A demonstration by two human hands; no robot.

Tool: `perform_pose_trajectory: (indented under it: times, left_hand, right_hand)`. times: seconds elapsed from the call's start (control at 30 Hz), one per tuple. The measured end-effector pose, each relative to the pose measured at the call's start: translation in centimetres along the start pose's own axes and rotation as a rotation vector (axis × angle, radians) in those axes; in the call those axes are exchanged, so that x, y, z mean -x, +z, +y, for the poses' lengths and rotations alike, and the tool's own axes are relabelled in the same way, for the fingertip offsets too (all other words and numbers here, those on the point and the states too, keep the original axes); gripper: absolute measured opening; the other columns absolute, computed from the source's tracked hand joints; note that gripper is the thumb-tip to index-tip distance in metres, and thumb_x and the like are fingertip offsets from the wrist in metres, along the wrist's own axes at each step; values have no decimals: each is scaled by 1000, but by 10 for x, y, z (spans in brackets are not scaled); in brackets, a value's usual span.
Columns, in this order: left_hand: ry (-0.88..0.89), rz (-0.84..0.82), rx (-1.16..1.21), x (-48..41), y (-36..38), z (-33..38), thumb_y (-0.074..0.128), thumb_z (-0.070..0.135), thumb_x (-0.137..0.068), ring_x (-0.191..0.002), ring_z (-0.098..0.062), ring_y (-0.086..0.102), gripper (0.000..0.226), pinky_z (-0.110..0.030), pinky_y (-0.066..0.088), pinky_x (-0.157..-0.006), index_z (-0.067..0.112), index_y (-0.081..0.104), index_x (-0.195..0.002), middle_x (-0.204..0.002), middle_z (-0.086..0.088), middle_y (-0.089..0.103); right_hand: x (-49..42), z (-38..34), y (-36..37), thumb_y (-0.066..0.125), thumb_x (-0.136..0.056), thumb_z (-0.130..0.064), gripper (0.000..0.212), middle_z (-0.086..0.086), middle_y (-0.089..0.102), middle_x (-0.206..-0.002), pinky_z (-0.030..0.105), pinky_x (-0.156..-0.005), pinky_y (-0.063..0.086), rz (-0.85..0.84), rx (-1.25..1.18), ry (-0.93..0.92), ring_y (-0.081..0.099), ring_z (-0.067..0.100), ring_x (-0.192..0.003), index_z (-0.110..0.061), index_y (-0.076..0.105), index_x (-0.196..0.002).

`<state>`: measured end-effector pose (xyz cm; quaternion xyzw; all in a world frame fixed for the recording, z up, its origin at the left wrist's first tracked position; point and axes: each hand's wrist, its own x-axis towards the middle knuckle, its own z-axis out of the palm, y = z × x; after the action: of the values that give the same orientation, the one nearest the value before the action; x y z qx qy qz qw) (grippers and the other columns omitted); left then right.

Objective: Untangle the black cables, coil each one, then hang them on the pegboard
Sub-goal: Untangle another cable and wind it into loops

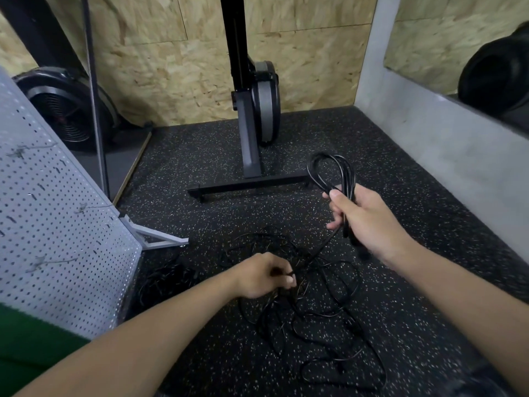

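A tangle of thin black cables point(312, 316) sprawls over the speckled black floor in front of me. My right hand point(365, 222) grips a partly wound coil of black cable point(332, 173), its loops standing up above my fist. A strand runs from that coil down to my left hand point(264, 277), which pinches the cable low over the tangle. The grey pegboard point(57, 230) leans at the left with several small hooks on it. A second dark heap of cable point(169, 277) lies at the pegboard's foot.
A black exercise machine point(254, 110) with a T-shaped base stands at the back middle. A round black fan point(65, 110) sits behind the pegboard. A grey concrete wall point(446, 144) borders the right; chipboard panels line the back.
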<state>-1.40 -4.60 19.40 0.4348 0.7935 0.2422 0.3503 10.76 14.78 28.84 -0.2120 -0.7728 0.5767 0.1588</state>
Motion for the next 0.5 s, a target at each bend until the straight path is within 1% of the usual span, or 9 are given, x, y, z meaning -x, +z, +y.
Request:
perform_pose_trajectory:
  times: [0.07,0.13,0.23,0.3,0.33,0.37,0.4,0.43,0.5]
  left_hand:
    - [8,48,-22,2,-8,3,66,34,-103,-97,-13,71,9,-37,56,-92,29,72,-99,-100,8,77]
    - [56,113,-46,6,-12,12,69,37,-100,-89,-14,70,9,-39,57,-85,29,68,-103,-93,8,75]
    - [167,270,-10,14,-20,31,75,37,-95,-87,-6,68,14,-29,55,-82,26,66,-99,-92,10,73]
    - [221,408,8,18,-27,41,78,35,-93,-89,-4,66,15,-19,52,-80,23,68,-94,-92,11,72]
    - [235,469,16,20,-31,45,79,35,-92,-89,-3,66,16,-16,50,-79,23,68,-92,-90,11,72]
    - [237,525,24,21,-34,47,81,35,-90,-88,-3,66,17,-16,50,-78,23,69,-90,-88,11,72]
    - [231,577,37,21,-36,48,83,36,-88,-86,-3,66,18,-16,50,-77,24,69,-89,-86,11,72]
    - [222,626,48,22,-38,48,84,36,-87,-84,-3,66,19,-16,50,-75,24,70,-87,-84,12,72]
    - [220,698,55,22,-41,48,87,37,-84,-80,-4,66,22,-16,49,-71,22,70,-86,-80,12,72]
  right_hand:
    - [-2,5,-9,48,-109,-35,22,0,66,-83,37,-75,56,45,307,19,72,18,-76,-23,64,-102]
    - [-3,8,-14,46,-110,-38,26,9,71,-90,40,-76,54,22,473,70,72,27,-83,-18,63,-107]
    - [2,8,-11,43,-110,-39,28,10,71,-93,34,-70,51,-82,604,110,70,29,-88,-17,60,-105]
    - [6,5,-6,38,-111,-44,35,10,73,-107,36,-82,52,-150,612,127,70,26,-97,-18,61,-112]
    - [9,3,-3,35,-111,-48,41,10,71,-123,38,-93,50,-180,615,143,67,26,-111,-19,61,-124]
    - [12,0,-1,31,-110,-52,52,9,61,-143,40,-107,44,-214,626,158,59,26,-130,-18,54,-142]
    - [14,-4,3,26,-109,-57,64,7,46,-160,39,-117,33,-250,634,163,44,25,-146,-17,41,-157]
    - [18,-9,6,20,-105,-64,75,3,32,-168,37,-122,24,-290,639,160,31,21,-154,-19,28,-164]
    - [22,-13,12,12,-93,-80,93,-1,25,-171,39,-124,19,-367,644,178,25,18,-157,-22,21,-166]
